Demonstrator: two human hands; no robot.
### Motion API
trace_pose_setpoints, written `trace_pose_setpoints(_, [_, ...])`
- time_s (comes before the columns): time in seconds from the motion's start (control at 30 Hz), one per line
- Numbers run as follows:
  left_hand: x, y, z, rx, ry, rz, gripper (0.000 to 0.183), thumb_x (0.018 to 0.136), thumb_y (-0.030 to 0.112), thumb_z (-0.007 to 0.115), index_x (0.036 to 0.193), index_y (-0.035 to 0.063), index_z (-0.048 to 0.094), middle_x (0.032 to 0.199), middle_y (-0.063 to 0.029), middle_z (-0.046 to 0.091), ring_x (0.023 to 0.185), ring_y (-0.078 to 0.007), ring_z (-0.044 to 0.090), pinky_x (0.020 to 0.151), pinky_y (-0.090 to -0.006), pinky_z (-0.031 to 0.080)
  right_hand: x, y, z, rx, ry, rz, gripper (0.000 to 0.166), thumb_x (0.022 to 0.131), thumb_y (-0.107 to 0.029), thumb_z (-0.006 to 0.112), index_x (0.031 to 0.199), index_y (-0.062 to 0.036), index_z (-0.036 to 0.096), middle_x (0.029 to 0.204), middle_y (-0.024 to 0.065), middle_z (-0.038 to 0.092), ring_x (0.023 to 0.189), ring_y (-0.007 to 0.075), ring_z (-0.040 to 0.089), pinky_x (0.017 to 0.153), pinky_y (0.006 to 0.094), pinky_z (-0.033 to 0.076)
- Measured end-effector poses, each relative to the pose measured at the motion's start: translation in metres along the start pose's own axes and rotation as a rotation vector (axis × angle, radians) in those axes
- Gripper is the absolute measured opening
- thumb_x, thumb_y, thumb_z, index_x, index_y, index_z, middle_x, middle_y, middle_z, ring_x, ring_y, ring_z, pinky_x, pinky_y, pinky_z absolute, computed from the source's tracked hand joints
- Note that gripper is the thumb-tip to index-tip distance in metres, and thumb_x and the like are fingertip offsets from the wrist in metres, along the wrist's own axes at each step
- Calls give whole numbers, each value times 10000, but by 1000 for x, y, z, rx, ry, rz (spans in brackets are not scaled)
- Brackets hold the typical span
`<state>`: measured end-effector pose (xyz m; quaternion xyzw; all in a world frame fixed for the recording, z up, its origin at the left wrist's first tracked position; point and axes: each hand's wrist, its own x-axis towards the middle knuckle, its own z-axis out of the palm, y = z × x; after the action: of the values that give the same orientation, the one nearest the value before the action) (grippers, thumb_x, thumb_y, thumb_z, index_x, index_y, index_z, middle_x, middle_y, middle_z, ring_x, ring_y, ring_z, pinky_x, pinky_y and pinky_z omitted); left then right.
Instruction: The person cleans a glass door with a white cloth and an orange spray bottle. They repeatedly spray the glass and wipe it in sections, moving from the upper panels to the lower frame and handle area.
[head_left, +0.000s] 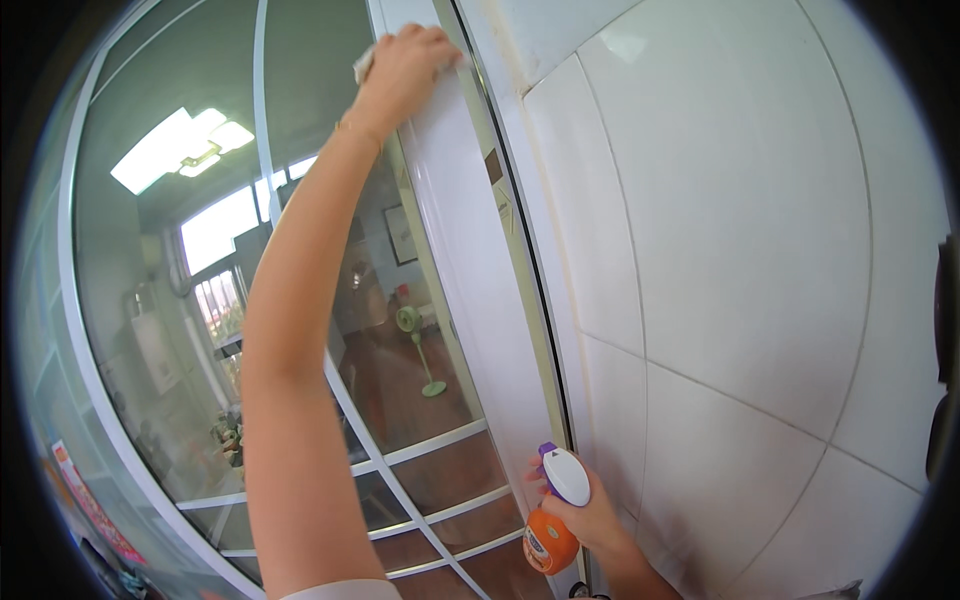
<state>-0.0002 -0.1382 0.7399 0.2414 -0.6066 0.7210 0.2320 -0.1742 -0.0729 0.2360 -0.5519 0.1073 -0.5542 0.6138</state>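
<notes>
My left hand (409, 71) is raised high against the white frame of a glass door (469, 247). It presses a whitish cloth (364, 66), whose edge sticks out beside the fingers. Low on the right, my right hand (585, 517) grips an orange spray bottle (550, 541) by the neck, below its white and purple trigger head (566, 476). The bottle is held close to the lower part of the door frame. My left forearm crosses in front of the glass and covers part of the panes.
White wall tiles (735, 225) fill the right side. Glass panes with white bars (435, 442) stand on the left, reflecting a lit ceiling lamp (184, 150). A green standing fan (420, 352) shows in the glass. A red strip (97, 506) is at the lower left.
</notes>
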Motion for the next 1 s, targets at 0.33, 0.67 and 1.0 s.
trace_pose_setpoints(0.33, [-77, 94, -13, -150, 65, -36, 311, 753, -25, 575, 990, 139, 692, 1021, -8, 639, 1053, -245, 576, 879, -412, 446, -18, 19, -25, 18, 82, 11, 496, 771, 82, 575, 1256, -25, 581, 1196, 63, 646, 1093, 169, 643, 866, 299, 515])
trace_pose_setpoints(0.67, [-229, 285, -73, -376, -129, 24, 276, 782, 110, 607, 1051, 71, 660, 1087, 2, 605, 1024, -173, 561, 848, -327, 413, -77, 48, -37, -101, 105, 9, 556, 745, 69, 574, 1294, -14, 575, 1230, 69, 641, 1088, 171, 651, 905, 293, 487])
trace_pose_setpoints(1.0, [-355, 428, -95, -816, -377, -36, 296, 790, 103, 600, 1073, 86, 686, 1094, -52, 656, 965, -240, 619, 749, -366, 498, -152, 69, -57, -171, 325, 118, 509, 753, 77, 561, 1250, -32, 563, 1199, 41, 630, 1062, 155, 634, 840, 293, 494])
